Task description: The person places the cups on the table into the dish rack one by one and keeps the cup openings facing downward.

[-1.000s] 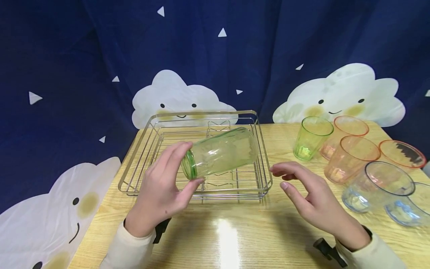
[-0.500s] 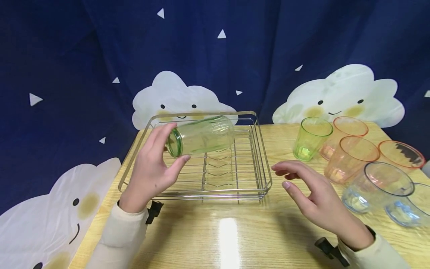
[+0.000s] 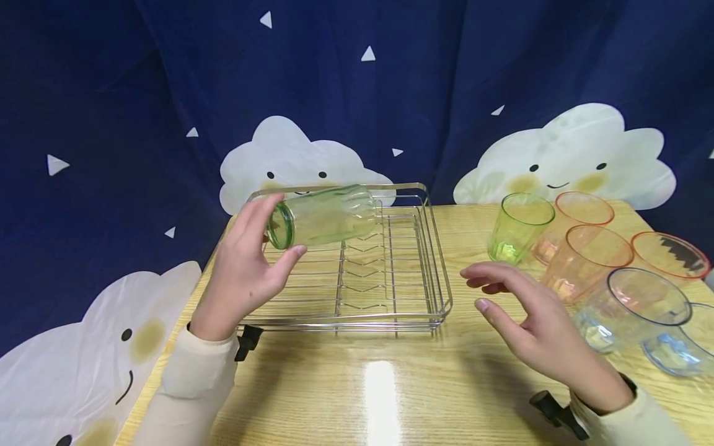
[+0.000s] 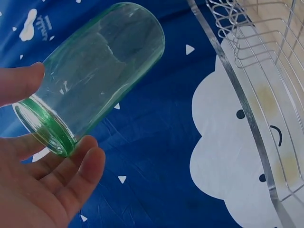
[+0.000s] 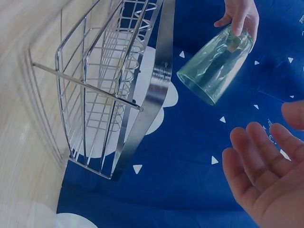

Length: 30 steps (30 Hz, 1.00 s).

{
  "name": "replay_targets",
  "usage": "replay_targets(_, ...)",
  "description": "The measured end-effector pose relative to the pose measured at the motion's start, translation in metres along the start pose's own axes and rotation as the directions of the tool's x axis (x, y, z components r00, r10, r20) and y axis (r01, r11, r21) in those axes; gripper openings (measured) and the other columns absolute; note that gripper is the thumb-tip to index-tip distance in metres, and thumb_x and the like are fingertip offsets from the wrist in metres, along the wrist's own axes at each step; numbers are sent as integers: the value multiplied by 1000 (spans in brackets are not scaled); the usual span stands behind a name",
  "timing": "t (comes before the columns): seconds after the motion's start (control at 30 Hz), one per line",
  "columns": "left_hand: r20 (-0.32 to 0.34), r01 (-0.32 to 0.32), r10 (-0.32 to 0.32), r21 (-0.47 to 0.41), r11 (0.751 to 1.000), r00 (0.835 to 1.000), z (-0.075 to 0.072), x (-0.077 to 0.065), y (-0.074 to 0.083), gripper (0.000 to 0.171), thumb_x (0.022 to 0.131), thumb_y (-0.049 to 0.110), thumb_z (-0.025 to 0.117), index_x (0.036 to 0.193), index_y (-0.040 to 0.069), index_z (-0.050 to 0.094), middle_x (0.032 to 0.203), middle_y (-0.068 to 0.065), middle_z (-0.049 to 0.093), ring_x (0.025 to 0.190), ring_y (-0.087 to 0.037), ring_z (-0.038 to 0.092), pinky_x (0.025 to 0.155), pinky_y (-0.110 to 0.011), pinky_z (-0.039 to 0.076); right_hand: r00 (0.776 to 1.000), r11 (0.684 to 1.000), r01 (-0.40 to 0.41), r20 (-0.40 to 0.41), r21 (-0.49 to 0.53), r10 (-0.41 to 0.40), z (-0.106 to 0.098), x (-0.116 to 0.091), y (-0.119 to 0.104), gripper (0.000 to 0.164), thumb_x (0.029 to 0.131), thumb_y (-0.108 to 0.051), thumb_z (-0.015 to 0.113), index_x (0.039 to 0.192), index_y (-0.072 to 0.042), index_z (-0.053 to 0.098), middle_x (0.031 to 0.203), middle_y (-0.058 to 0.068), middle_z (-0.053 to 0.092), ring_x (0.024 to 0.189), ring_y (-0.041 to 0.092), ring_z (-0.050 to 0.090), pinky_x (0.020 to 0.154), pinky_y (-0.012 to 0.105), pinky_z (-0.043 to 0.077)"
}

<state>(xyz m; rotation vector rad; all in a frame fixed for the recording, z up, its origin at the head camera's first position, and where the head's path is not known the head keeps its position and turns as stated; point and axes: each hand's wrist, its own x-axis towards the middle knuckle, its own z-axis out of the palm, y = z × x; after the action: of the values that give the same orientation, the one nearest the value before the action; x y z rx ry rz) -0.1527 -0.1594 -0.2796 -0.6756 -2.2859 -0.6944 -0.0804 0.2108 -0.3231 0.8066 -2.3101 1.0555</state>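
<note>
Over the far left part of the metal wire rack [image 3: 362,320], my left hand [image 3: 237,272] grips a clear green drinking glass [image 3: 329,217]. The glass lies on its side in the air, its thick base at my fingers and its mouth pointing right. In the left wrist view, thumb and fingers pinch the green base of the glass [image 4: 104,66] from either side. My right hand [image 3: 524,316] hovers over the table right of the rack, fingers loosely bent, holding nothing. The right wrist view shows that hand [image 5: 270,180] apart from the rack and the glass.
To the right stand several tumblers: a green one [image 3: 519,229], orange-red ones such as the nearer one [image 3: 586,266], and blue ones such as the left one [image 3: 625,316]. They are close to my right hand. Behind the wooden table [image 3: 334,384] hangs a dark blue curtain [image 3: 424,93].
My left hand has carried the green glass left and farther back over the rack, turning it closer to level. The right hand has shifted slightly right.
</note>
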Motion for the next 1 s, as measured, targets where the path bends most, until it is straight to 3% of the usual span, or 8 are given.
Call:
replay_targets(0.23, 16, 35, -36, 42, 998, 999, -4, 7, -5, 73, 77, 16, 82, 142, 8, 50, 131, -17, 59, 117, -31, 59, 94, -53, 52, 999, 999, -36, 19, -12, 36, -3, -2, 1, 54, 77, 16, 69, 126, -5, 62, 115, 3, 68, 107, -1, 61, 90, 9, 47)
replay_targets(0.37, 47, 50, -54, 88, 995, 997, -7, 12, -11, 71, 78, 18, 80, 142, 8, 49, 130, -18, 59, 115, -34, 60, 90, -56, 53, 998, 998, -56, 25, -31, 57, -5, -3, 1, 54, 78, 14, 70, 127, -7, 62, 116, 2, 68, 106, -2, 61, 90, 9, 46)
replay_targets(0.53, 107, 82, -98, 145, 986, 989, -9, 19, -21, 72, 80, 22, 79, 144, 8, 48, 134, -19, 58, 116, -37, 61, 86, -58, 53, 1000, 999, -14, 16, -41, 15, -5, -3, 2, 55, 78, 13, 71, 128, -8, 61, 116, 2, 68, 107, -3, 61, 91, 8, 46)
replay_targets(0.77, 188, 123, -166, 219, 968, 968, -9, 25, -35, 73, 81, 26, 77, 146, 9, 47, 135, -19, 57, 113, -40, 61, 84, -59, 52, 999, 997, -14, 28, -77, 16, -5, -6, 4, 58, 79, 10, 72, 130, -12, 60, 120, -1, 68, 109, -4, 59, 91, 7, 45)
replay_targets(1.0, 273, 171, -249, 281, 944, 929, -6, 31, -49, 73, 85, 28, 73, 149, 11, 43, 136, -21, 55, 114, -43, 59, 83, -61, 51, 999, 995, 5, 47, -103, 0, -6, -7, 4, 59, 78, 9, 73, 131, -12, 60, 121, -2, 67, 106, -1, 60, 92, 7, 45)
